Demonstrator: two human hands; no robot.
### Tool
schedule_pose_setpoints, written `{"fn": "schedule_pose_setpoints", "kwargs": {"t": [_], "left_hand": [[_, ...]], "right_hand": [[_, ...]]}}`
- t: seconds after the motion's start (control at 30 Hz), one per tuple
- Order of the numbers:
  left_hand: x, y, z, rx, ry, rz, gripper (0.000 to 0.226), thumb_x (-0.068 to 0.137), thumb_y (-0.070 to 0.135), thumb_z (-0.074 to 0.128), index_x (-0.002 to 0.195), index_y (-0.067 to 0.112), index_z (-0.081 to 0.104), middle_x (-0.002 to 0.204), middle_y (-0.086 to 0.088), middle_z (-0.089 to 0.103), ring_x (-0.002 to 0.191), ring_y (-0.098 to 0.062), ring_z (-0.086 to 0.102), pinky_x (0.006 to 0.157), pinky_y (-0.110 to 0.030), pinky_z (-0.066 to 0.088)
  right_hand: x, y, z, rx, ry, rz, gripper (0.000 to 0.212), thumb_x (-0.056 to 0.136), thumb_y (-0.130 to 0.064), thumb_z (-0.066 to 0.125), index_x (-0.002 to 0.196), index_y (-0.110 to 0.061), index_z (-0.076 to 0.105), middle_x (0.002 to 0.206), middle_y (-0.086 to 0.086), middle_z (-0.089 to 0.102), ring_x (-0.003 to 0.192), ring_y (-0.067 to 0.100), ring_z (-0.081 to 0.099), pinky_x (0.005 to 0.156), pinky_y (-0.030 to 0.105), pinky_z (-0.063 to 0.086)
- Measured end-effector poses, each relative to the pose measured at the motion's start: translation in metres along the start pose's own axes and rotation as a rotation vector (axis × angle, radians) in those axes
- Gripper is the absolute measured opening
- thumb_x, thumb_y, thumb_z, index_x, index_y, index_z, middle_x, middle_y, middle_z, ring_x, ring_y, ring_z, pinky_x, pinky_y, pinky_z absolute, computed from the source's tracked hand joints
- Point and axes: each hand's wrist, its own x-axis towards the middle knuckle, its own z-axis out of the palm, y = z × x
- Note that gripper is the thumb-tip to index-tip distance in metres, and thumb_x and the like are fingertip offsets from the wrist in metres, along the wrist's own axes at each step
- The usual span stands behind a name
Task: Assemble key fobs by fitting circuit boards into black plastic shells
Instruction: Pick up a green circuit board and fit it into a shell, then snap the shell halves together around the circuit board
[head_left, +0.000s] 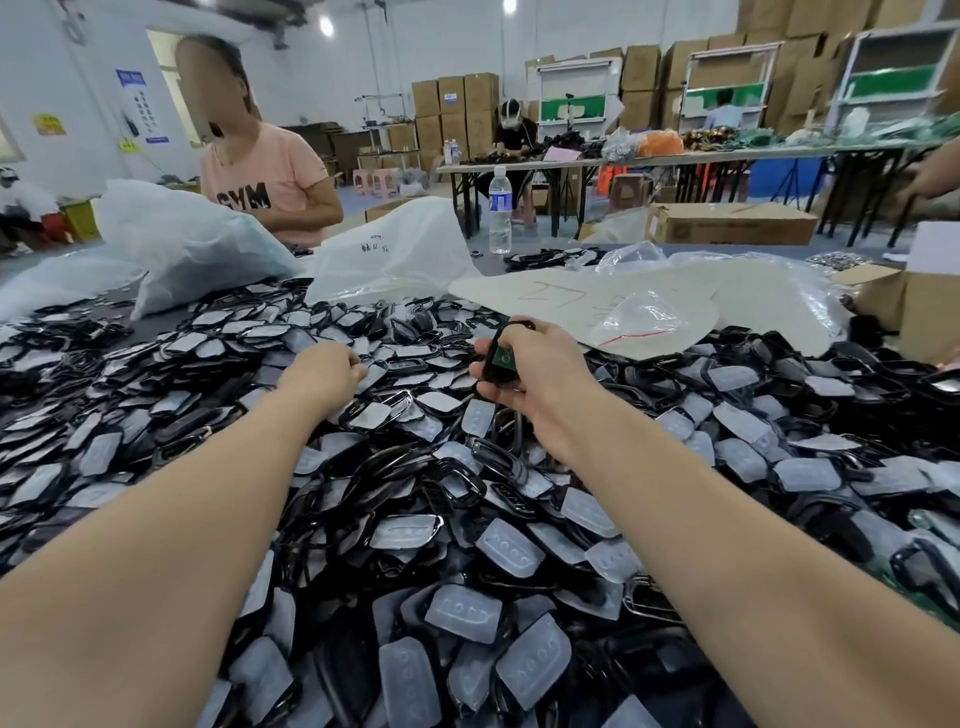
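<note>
The lower frame is filled by a heap of black shells (457, 483) and translucent button pads (511, 553). At centre, a black shell (492, 366) with a green circuit board (503, 356) seated in it is gripped by the right hand (530, 369), fingers curled round it. Just left, the left hand (324, 371) is laid knuckles-up on the heap; its grip cannot be told. Beyond, white plastic bags (395, 254) and a water bottle (500, 210) are seen.
</note>
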Motion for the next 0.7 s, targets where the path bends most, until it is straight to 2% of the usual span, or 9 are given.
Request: {"fn": "schedule_pose_setpoints", "kwargs": {"t": [0.1, 0.23, 0.37, 0.47, 0.63, 0.7], "left_hand": [[0.012, 0.004, 0.006, 0.105, -0.031, 0.003, 0.03, 0.102, 0.03, 0.053, 0.118, 0.009, 0.069, 0.125, -0.02, 0.064, 0.116, -0.039, 0.056, 0.099, -0.047, 0.048], [0.019, 0.005, 0.013, 0.185, -0.053, -0.051, 0.043, 0.099, 0.041, 0.06, 0.13, 0.012, 0.062, 0.14, -0.019, 0.051, 0.131, -0.04, 0.042, 0.103, -0.048, 0.041], [0.019, 0.001, 0.02, 0.171, 0.026, -0.022, 0.035, 0.099, 0.034, 0.062, 0.128, 0.015, 0.062, 0.134, -0.018, 0.056, 0.129, -0.039, 0.044, 0.102, -0.049, 0.044], [0.016, -0.001, 0.023, 0.003, 0.111, 0.018, 0.027, 0.1, 0.024, 0.06, 0.124, 0.014, 0.066, 0.124, -0.017, 0.065, 0.118, -0.037, 0.055, 0.097, -0.048, 0.048], [0.004, 0.01, 0.013, -0.226, 0.168, 0.056, 0.031, 0.098, 0.024, 0.062, 0.126, 0.011, 0.065, 0.107, -0.013, 0.069, 0.099, -0.033, 0.063, 0.086, -0.037, 0.048], [-0.005, 0.028, 0.004, -0.468, 0.117, 0.075, 0.034, 0.098, 0.019, 0.063, 0.13, 0.008, 0.062, 0.095, -0.009, 0.069, 0.084, -0.029, 0.066, 0.082, -0.038, 0.054]], "right_hand": [[0.004, -0.002, -0.01, -0.006, 0.023, -0.012, 0.017, 0.101, -0.004, 0.045, 0.096, -0.019, 0.049, 0.087, 0.008, 0.064, 0.057, 0.017, 0.061, 0.048, 0.024, 0.054], [0.01, -0.001, -0.022, -0.019, 0.063, -0.013, 0.016, 0.1, -0.004, 0.044, 0.104, -0.019, 0.05, 0.088, 0.007, 0.065, 0.057, 0.017, 0.061, 0.049, 0.024, 0.054], [0.013, 0.0, -0.032, -0.013, 0.094, -0.014, 0.017, 0.1, -0.003, 0.043, 0.106, -0.018, 0.05, 0.087, 0.007, 0.066, 0.053, 0.016, 0.061, 0.047, 0.023, 0.053], [0.01, 0.003, -0.038, -0.021, 0.083, -0.01, 0.021, 0.1, -0.003, 0.043, 0.116, -0.014, 0.05, 0.085, 0.006, 0.065, 0.053, 0.015, 0.06, 0.049, 0.025, 0.054], [0.002, 0.002, -0.051, -0.06, 0.077, -0.015, 0.019, 0.099, -0.006, 0.044, 0.114, -0.015, 0.052, 0.09, 0.005, 0.068, 0.053, 0.016, 0.058, 0.05, 0.026, 0.053], [-0.002, -0.001, -0.059, -0.064, 0.079, -0.025, 0.019, 0.099, -0.007, 0.043, 0.113, -0.015, 0.052, 0.091, 0.006, 0.068, 0.052, 0.017, 0.056, 0.047, 0.026, 0.05]]}}
